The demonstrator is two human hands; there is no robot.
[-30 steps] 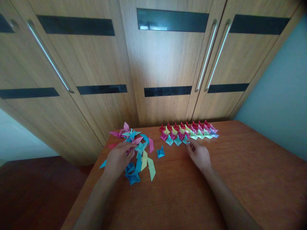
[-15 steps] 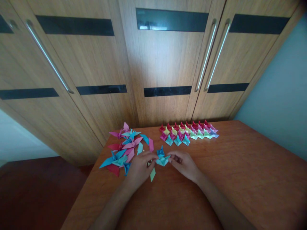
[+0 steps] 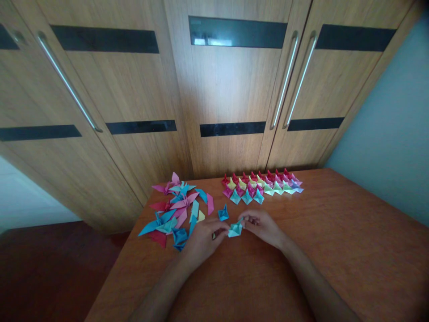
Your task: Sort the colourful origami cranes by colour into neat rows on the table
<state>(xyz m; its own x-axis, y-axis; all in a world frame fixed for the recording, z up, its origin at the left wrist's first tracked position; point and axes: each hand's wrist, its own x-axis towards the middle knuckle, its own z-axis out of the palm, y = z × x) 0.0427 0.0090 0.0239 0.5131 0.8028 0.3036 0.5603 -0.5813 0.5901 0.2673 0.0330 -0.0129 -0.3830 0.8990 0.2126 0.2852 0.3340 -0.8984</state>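
A wooden cupboard (image 3: 231,85) is fitted with long metal handles (image 3: 284,81) and crossed by dark strips (image 3: 233,129). It is flanked at right by a bluish wall (image 3: 382,134) and fronted by a brown table (image 3: 338,228).

The bare left hand (image 3: 204,237) and bare right hand (image 3: 262,228) pinch opposite sides of the small turquoise folded-paper piece (image 3: 235,230), bare forearms (image 3: 310,273) slanting inward toward it.

- Teal folded piece (image 3: 235,230): side tips covered by left hand (image 3: 206,237) and right hand (image 3: 260,226); fold detail too small to tell;
- Yellow strip (image 3: 201,215): lower part hidden behind left hand;
- Forearms (image 3: 304,264): cut off by bottom edge;
- Cabinet (image 3: 231,89): cut off at top and left;
- Table (image 3: 348,232): cut off at bottom and right.
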